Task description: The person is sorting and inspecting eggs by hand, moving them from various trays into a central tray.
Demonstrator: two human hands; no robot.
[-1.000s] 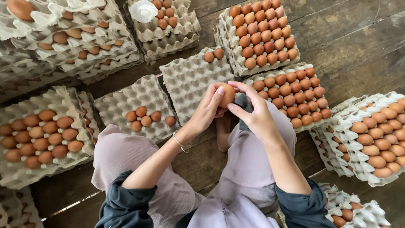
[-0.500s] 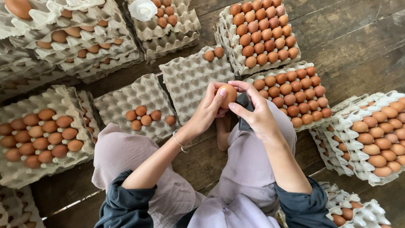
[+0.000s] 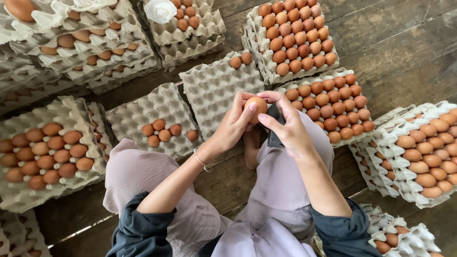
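Both hands' grip half hiding egg

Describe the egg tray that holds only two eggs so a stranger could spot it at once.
Start from the person's hands, left hand and right hand, which meet around one brown egg. The grey tray lies just beyond them. Unlike its neighbours, it holds only two eggs, in its far corner.

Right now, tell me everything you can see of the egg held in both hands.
The egg is brown, smooth and matte, with no crack showing on its visible side. It is held above the wooden floor, in front of the person's knees. Fingers of the left hand wrap its left side, and the right hand pinches it from the right while also holding a dark cloth against it. Most of its lower half is hidden by the fingers.
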